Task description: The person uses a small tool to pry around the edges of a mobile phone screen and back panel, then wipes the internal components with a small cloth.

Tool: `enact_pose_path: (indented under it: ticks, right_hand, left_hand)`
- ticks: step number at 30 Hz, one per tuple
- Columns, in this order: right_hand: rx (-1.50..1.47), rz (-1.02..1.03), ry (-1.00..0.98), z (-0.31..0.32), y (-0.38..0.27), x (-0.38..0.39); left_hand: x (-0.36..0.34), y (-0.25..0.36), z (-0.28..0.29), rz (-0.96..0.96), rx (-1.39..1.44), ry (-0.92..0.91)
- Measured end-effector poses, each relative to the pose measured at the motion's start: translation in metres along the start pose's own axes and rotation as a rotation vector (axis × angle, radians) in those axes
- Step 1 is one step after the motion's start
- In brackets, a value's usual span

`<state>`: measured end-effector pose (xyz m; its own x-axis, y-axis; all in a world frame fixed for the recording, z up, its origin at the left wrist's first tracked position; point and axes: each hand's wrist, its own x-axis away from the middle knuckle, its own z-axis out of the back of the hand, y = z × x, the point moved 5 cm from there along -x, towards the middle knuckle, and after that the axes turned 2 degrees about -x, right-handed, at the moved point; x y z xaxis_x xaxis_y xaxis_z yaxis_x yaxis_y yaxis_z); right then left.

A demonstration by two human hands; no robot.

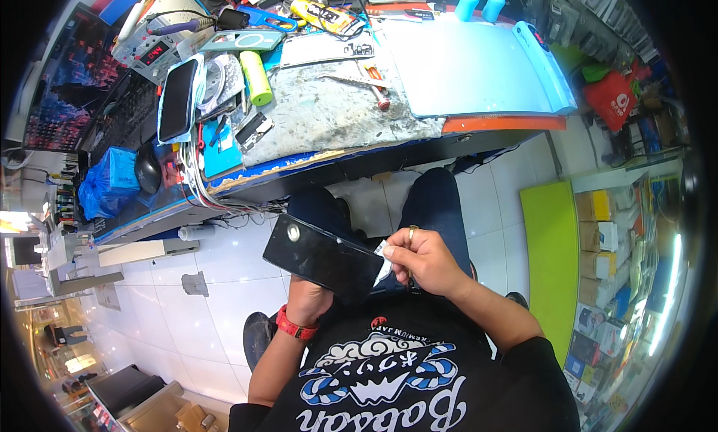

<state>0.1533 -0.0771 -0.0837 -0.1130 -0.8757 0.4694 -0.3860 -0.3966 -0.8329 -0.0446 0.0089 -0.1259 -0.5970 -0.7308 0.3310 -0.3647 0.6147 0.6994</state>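
Over my lap, my left hand [309, 300] is closed around the underside of a black smartphone [321, 254], whose glossy dark face is turned up and tilted. Its fingers are mostly hidden beneath the phone. My right hand [423, 258] pinches a small white tab with dark print [382, 264] between thumb and fingertips, against the phone's right end. Whether the tab is stuck to the phone or just touching it I cannot tell.
Ahead stands a workbench with a worn grey mat [299, 110], a light-blue mat [456, 73], tweezers [351, 80], a green cylinder [256, 78] and another phone [178, 99]. A blue bag [112, 181] sits at left. A glass display case [628, 275] stands at right.
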Motion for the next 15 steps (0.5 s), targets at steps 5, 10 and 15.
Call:
enact_pose_path:
  ticks: [5, 10, 15]
  right_hand:
    - [-0.093, 0.004, 0.121, 0.0017, 0.0081, 0.0002]
    - [0.037, 0.003, 0.064, 0.0034, 0.0082, -0.0031]
    - [0.097, -0.023, -0.015, 0.0029, 0.0063, -0.0055]
  left_hand:
    - [-0.0002, -0.0107, 0.0012, 0.019, 0.017, 0.023]
    - [-0.0016, -0.009, 0.0008, 0.092, -0.006, 0.021]
    - [-0.0006, -0.0066, -0.0055, 0.095, -0.054, -0.022]
